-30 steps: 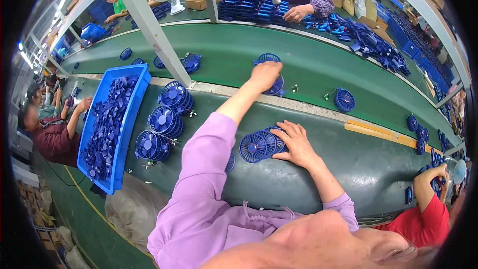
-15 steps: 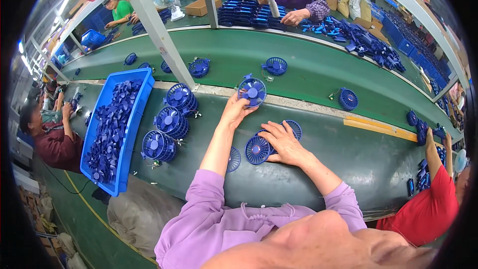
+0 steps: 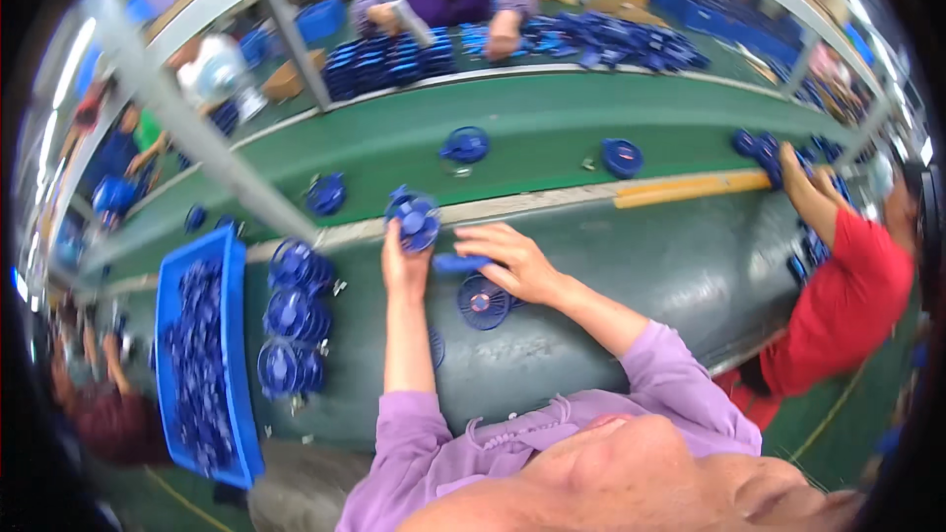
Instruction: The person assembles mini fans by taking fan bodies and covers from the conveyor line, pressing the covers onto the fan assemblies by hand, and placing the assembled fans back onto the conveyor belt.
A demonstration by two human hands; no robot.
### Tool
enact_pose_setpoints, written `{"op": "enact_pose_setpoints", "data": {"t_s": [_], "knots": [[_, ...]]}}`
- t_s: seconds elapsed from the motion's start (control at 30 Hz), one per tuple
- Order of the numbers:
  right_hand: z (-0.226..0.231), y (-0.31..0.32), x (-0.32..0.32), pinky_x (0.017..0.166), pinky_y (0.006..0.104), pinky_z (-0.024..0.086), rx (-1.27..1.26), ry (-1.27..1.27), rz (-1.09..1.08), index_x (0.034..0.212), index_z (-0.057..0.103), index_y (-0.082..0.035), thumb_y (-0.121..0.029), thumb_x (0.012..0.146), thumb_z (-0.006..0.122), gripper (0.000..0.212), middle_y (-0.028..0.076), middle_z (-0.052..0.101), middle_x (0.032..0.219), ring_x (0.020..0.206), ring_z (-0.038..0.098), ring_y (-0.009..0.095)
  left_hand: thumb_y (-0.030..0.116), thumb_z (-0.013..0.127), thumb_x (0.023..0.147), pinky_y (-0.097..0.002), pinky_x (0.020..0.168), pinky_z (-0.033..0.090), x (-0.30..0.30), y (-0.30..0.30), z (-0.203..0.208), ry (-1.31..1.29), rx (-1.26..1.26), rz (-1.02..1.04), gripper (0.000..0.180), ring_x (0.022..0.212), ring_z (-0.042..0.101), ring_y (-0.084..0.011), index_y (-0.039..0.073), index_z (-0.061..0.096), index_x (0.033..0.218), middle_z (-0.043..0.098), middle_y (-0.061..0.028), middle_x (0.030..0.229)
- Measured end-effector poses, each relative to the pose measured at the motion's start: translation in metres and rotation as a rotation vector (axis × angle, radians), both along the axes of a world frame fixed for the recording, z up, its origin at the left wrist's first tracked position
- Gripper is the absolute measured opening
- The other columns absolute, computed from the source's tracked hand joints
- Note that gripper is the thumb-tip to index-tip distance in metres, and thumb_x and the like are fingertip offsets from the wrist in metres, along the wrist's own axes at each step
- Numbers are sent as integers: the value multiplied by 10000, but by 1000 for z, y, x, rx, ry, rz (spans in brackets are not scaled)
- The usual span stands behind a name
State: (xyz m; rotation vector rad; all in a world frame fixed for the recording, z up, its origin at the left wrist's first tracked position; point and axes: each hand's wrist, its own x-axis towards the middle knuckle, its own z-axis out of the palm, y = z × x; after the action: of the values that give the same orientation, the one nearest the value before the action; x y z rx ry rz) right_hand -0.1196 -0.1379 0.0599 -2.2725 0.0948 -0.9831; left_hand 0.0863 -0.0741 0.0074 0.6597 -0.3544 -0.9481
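My left hand (image 3: 406, 261) grips a blue round fan housing (image 3: 414, 224) with a fan blade inside, raised above the dark green work surface. Close beside it, my right hand (image 3: 522, 261) pinches a blue round grille (image 3: 459, 264), seen nearly edge-on and blurred. Under that hand a second spoked grille (image 3: 483, 303) lies flat, with the edge of another next to it. One more grille (image 3: 437, 347) shows partly behind my left forearm. To the left stand stacked fan housings (image 3: 296, 315) with blades in them.
A blue bin (image 3: 242, 365) full of loose fan blades stands at the far left. Beyond the ledge, a green conveyor (image 3: 532, 153) carries several spaced fan housings. A grey post (image 3: 197, 143) rises at left. A person in red (image 3: 847, 286) works at right; another in purple sits opposite.
My right hand has lifted one grille off the work surface and moved it toward the fan housing in my left hand. The whole view has turned, shifting the scene leftward.
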Motion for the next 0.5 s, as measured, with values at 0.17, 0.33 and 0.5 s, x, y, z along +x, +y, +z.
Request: {"op": "enact_pose_setpoints", "data": {"t_s": [0.17,0.33,0.5], "knots": [[8,-18,25,1012,448,392,-175,-217,-312,1126,642,-73,-25,711,650,418,142,545,1289,1227,461,358,388,398,987,-391,993,419,-21,-5,1,-29,-7,-43,465,1177,519,-221,93,450,1342,540,-83,1294],[-6,-4,32,1099,509,261,-164,-15,-229,1154,611,-112,-239,748,718,439,181,359,1450,1360,296,403,521,252,999,-427,1052,385,-56,-3,23,-86,52,-100,614,1235,483,-259,54,413,1363,491,-126,1343],[-10,-17,29,1082,500,292,-127,-46,-155,1019,636,-126,-227,732,727,318,209,371,1438,1328,337,430,501,254,1001,-426,1041,393,-65,-5,27,36,116,-172,585,1193,514,-264,57,476,1309,543,-116,1285]]}}
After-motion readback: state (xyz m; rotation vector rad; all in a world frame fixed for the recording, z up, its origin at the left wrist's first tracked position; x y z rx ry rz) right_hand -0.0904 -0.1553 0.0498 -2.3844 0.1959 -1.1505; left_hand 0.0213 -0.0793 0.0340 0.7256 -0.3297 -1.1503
